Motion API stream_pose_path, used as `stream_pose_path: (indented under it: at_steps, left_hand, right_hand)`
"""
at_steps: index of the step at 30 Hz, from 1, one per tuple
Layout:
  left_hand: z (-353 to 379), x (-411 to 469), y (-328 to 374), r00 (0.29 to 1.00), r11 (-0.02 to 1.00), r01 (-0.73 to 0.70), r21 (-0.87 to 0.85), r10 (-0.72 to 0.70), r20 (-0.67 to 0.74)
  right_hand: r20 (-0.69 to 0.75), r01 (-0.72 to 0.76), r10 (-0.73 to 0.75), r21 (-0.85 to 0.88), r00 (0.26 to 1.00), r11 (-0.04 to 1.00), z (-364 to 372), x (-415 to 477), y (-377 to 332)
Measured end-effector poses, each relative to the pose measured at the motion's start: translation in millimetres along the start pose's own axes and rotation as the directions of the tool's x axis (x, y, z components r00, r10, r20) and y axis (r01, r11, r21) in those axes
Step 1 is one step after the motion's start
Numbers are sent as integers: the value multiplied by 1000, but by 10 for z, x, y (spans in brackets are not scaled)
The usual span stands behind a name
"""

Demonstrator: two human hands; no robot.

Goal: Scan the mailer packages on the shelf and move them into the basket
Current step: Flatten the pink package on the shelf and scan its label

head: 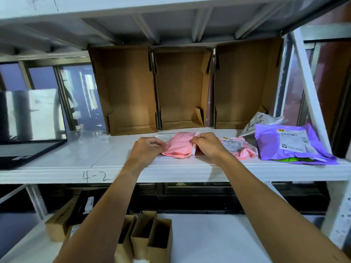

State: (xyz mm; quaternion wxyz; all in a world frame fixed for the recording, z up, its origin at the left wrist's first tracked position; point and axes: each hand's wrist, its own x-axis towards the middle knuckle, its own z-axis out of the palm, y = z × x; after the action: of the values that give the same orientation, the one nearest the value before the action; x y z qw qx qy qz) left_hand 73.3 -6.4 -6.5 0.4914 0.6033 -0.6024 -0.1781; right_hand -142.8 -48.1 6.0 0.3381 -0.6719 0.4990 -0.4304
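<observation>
Reaching onto the white shelf (76, 160), we pinch a pink mailer (180, 147) at both ends. Our left hand (147, 150) curls round its left edge and our right hand (207, 147) round its right. It lies near the shelf's front edge, about midway along. Beside our right hand lies a second pink mailer (236, 148). A purple mailer (288, 145) sits at the right end, with a pale mailer (259, 121) behind it. Three cardboard boxes (125, 92) line the back edge.
</observation>
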Motion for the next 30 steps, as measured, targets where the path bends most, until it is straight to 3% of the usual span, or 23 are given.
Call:
stream_pose_path:
  at_steps: [10,13,16,18,20,25,27,30]
  left_hand:
    - [23,-11,11,999,999,-21,48,23,-35]
    - [58,-83,103,994,970,-73,232,91,-68]
    - [147,-222,216,972,859,-234,455,207,109]
    - [244,-271,305,953,822,-294,487,212,217]
    - [317,-233,325,948,815,-309,490,219,233]
    - [329,-53,241,981,932,-189,311,167,95]
    - [277,-45,237,998,998,-62,32,61,21]
    - [188,6,205,993,925,103,-367,-116,-15]
  right_hand:
    - [-186,65,-34,166,982,984,-39,9,9]
    - [-159,68,-39,184,987,981,-28,-18,-24]
    - [-110,81,-59,204,992,976,-25,-45,-45]
    - [-58,65,-53,234,997,970,-35,-77,-68]
    - [-26,57,-52,262,998,963,-44,-93,-79]
    - [36,15,-27,305,999,952,-56,-95,-89]
    - [20,9,-15,293,1000,956,-37,-61,-71]
    - [-23,2,3,227,1000,974,-11,5,-28]
